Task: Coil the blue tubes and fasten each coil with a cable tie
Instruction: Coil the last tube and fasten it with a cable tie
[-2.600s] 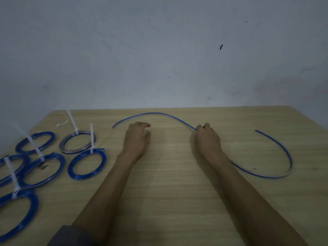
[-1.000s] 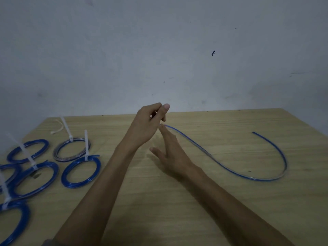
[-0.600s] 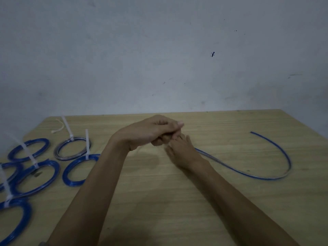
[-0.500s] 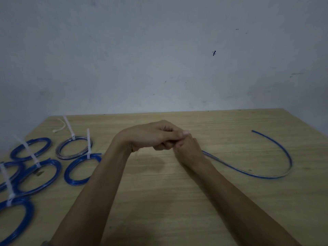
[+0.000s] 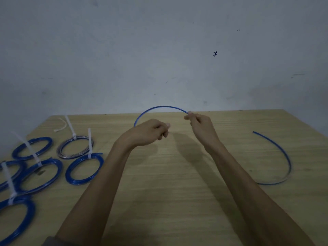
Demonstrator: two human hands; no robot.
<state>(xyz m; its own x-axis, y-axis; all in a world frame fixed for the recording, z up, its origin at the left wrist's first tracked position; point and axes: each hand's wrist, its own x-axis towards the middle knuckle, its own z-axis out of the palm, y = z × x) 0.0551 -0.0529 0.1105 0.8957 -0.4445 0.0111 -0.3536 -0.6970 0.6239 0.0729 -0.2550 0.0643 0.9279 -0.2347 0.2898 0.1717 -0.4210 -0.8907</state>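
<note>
Plain grey wall, wooden table (image 5: pixel 177 201). Both hands are up over the table's far middle: left hand (image 5: pixel 150 133) and right hand (image 5: pixel 201 126) each pinch the blue tube (image 5: pixel 159 108), arching it between them. Its tail curls on the table's right side. Tied coils (image 5: pixel 83 168) sit at the table's left.

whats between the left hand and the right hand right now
In the head view, an arch of the blue tube spans the gap from the left hand to the right hand, raised above the bare wooden table.
</note>
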